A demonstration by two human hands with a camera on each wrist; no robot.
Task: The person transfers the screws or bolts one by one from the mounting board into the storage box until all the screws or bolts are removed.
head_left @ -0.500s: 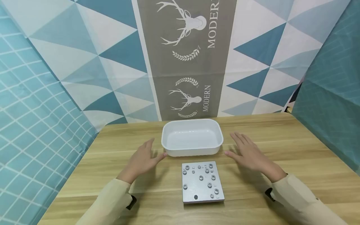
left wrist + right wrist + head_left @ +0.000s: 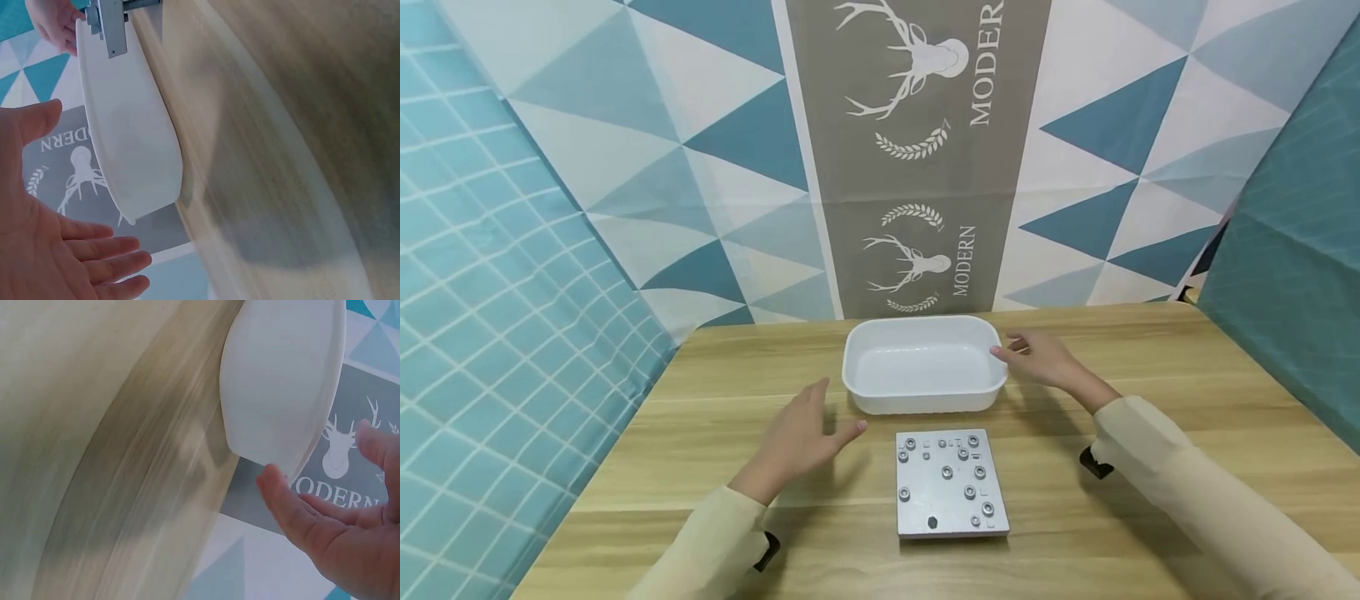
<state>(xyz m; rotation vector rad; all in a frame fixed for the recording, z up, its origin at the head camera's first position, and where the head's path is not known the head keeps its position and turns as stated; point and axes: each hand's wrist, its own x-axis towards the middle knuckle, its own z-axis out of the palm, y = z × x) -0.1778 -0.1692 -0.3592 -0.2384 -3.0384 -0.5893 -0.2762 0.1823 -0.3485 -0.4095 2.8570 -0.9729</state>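
Note:
A white rectangular tray (image 2: 925, 403) with rounded corners stands at the back of the wooden table, nothing lying in it. My right hand (image 2: 1043, 360) is at its right end, thumb over the rim, fingers loosely bent along the outer side. In the right wrist view, a gap shows between the thumb and fingers of the right hand (image 2: 337, 531), beside the tray's end wall (image 2: 281, 381). The left hand (image 2: 797, 433) hovers left of the tray's near corner, fingers spread and holding nothing. Nearer me lies a silver metal plate (image 2: 947, 508) with several socket-head screws.
The wooden table (image 2: 700, 467) extends to both sides of the hands. Patterned cloth (image 2: 917, 183) hangs directly behind its back edge. Teal cloths hang at the left (image 2: 512, 292) and at the right (image 2: 1292, 275).
My right hand has moved inward and away from me to the tray's right rim, its fingers bending more. The left hand has barely moved. The head view has shifted slightly.

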